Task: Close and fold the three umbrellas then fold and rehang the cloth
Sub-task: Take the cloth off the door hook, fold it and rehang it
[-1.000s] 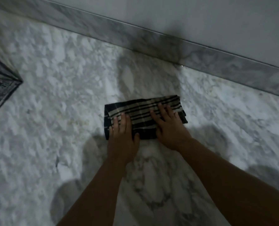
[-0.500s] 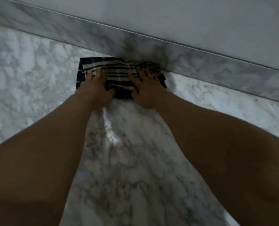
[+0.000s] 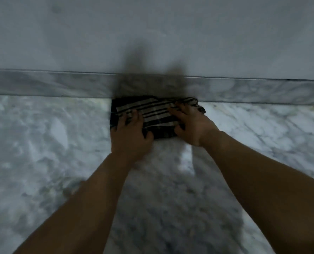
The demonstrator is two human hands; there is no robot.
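Pressing down: both hands flat-ish on the folded cloth (image 3: 157,116), which lies on the marble floor (image 3: 42,143)
Cloth spot: far edge looks jammed right against the skirting strip (image 3: 51,83), though a dark shadow covers that seam so can't swear they touch
Left hand (image 3: 130,134): fingers spread and only lightly bent, palm over the cloth's near-left corner, thumb out toward the middle
Right hand (image 3: 191,125): fingers laid along the cloth's right part, thumb tucked at the near edge; whether it's pinching or just resting, can't tell
Edges: left edge of the cloth is straight, right end looks bunched and ragged past the right hand's fingers
Open room: bare floor on both sides of the cloth and on the near side; the skirting and the wall (image 3: 152,33) close off the far side
Hard to see: whole shot is dim and smeared, stripes only clear between the hands
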